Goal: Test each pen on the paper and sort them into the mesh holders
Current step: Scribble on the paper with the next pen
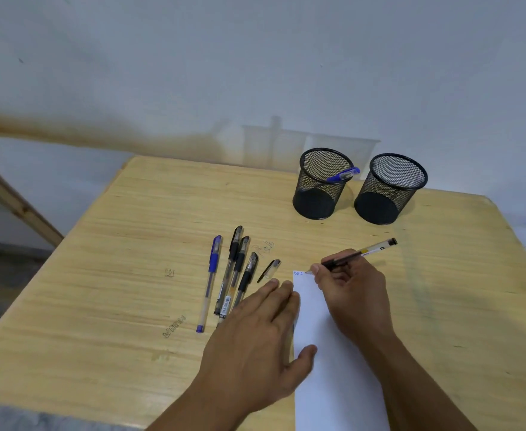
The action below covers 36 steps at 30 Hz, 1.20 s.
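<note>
A white sheet of paper [333, 381] lies on the wooden table, with small blue writing at its top left corner. My right hand [353, 293] grips an uncapped black pen [361, 253], its tip touching the paper's top edge. My left hand [261, 334] lies flat, fingers spread, pressing the paper's left edge. A loose black cap [270, 269] rests beside the paper. Left of it lie a blue pen [210, 281] and three black pens [235, 269]. Two black mesh holders stand at the back: the left holder [320, 185] has a blue pen [342, 175] in it, the right holder [389, 189] looks empty.
The wooden table [115, 259] carries pencil scribbles near its middle. A white wall rises behind the holders. A wooden beam [16, 200] slants at the far left, beyond the table's left edge. The table's near edge runs just below my left forearm.
</note>
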Each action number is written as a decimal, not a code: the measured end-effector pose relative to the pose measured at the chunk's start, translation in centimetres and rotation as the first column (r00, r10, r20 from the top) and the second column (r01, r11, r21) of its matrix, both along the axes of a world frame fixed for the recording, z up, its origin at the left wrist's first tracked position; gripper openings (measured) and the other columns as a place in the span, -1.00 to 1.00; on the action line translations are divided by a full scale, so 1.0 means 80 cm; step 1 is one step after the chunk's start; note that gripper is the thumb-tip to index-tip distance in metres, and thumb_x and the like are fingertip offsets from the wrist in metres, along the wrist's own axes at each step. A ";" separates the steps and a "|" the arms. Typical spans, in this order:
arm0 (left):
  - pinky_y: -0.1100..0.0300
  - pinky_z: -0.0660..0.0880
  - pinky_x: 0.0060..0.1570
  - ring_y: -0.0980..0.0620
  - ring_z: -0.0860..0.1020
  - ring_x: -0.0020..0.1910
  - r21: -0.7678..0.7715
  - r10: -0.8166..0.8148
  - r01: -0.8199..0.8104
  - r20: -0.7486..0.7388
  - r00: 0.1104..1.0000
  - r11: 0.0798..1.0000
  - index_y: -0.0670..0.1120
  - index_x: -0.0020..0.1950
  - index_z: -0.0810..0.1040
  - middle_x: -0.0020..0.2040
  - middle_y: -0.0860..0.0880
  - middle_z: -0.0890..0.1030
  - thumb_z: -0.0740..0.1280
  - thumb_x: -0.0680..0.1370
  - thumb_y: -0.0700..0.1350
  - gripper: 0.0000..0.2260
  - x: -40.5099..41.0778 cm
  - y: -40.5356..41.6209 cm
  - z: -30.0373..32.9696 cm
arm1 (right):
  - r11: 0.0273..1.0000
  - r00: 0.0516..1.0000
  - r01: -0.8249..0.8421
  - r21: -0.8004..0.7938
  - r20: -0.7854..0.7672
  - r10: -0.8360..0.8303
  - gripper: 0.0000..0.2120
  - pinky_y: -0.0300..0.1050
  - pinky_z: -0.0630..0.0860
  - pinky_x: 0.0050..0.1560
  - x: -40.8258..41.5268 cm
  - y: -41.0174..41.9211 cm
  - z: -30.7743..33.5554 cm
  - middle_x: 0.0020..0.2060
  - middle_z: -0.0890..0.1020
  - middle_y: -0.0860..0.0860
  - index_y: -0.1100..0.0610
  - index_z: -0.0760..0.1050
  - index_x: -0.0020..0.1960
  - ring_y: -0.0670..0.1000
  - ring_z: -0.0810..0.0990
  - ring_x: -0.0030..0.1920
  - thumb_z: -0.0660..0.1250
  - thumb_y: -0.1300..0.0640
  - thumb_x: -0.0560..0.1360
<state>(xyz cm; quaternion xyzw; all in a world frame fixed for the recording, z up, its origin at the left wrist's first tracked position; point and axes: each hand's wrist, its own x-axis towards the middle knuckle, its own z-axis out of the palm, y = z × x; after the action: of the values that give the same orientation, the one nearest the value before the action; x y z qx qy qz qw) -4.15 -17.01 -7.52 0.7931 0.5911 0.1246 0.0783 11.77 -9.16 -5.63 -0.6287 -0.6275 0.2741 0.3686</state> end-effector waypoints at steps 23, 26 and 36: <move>0.12 0.34 0.35 0.02 0.34 0.46 0.027 0.003 -0.003 -0.005 1.000 1.000 -0.06 0.39 0.48 0.40 0.01 0.49 0.23 0.46 0.30 -0.38 0.002 -0.002 0.008 | 1.000 1.000 -0.004 0.008 0.025 0.004 -0.89 -0.50 0.45 -0.24 0.001 -0.002 -0.003 -0.35 0.61 -0.26 -0.03 0.55 -0.19 -0.30 0.62 -0.21 0.46 0.10 0.46; 0.10 0.36 0.34 0.01 0.35 0.46 0.026 0.002 -0.002 -0.002 1.000 1.000 -0.06 0.39 0.49 0.40 0.00 0.49 0.23 0.46 0.29 -0.38 0.002 -0.001 0.008 | 1.000 0.999 0.000 0.024 0.033 0.000 -0.91 -0.37 0.50 -0.20 -0.001 -0.003 -0.003 -0.34 0.63 -0.19 0.01 0.55 -0.17 -0.24 0.63 -0.27 0.46 0.11 0.46; 0.09 0.39 0.35 0.02 0.32 0.47 0.020 0.002 -0.002 0.005 1.000 1.000 -0.06 0.40 0.46 0.42 0.00 0.47 0.21 0.47 0.29 -0.38 0.002 -0.001 0.009 | 0.999 0.999 -0.014 0.028 0.047 0.013 -0.88 -0.28 0.54 -0.20 -0.002 -0.005 -0.001 -0.36 0.63 -0.18 0.02 0.53 -0.18 -0.20 0.63 -0.28 0.45 0.14 0.47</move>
<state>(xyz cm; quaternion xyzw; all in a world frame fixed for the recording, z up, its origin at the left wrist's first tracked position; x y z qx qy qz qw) -3.96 -17.09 -6.80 0.7928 0.5905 0.1327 0.0718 11.60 -9.56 -5.67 -0.6252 -0.6440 0.2529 0.3611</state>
